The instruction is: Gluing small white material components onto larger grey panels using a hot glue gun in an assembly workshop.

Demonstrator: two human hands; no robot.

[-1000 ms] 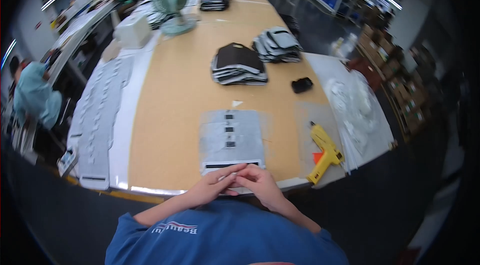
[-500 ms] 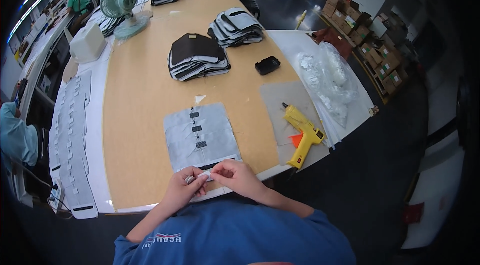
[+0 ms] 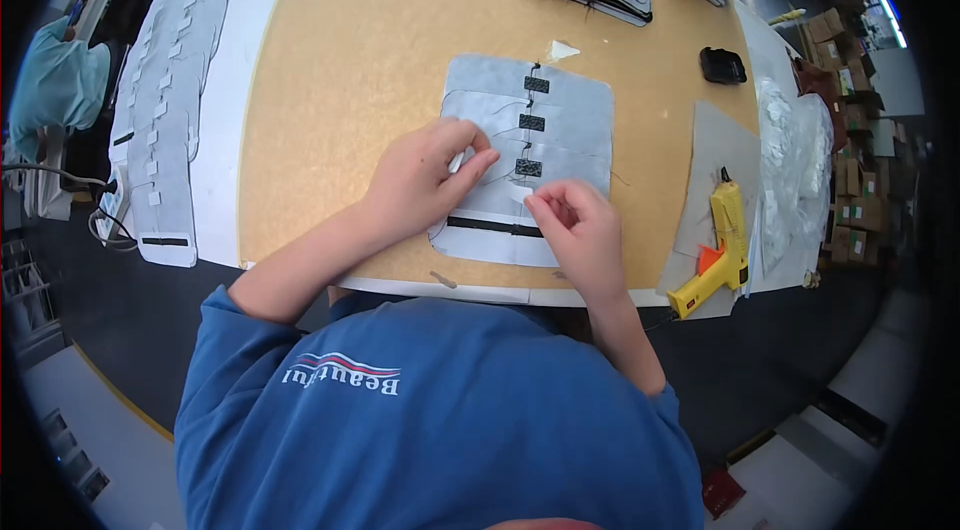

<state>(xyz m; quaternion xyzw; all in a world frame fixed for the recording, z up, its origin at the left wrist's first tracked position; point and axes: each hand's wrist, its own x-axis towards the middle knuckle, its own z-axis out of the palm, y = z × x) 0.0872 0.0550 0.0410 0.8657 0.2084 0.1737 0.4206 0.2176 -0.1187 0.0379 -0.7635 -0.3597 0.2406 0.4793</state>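
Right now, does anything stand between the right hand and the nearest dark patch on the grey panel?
Nothing visible does, apart from the small white piece pinched in the right hand. The left hand is to the left of the nearest dark patch.

I wear a blue shirt (image 3: 430, 440), softly creased, with short sleeves (image 3: 235, 330) that end near my elbows. On its chest sits a print (image 3: 343, 375) of white lettering (upside down from up here) with wavy red and white stripes. My fingers (image 3: 572, 194) are bare.
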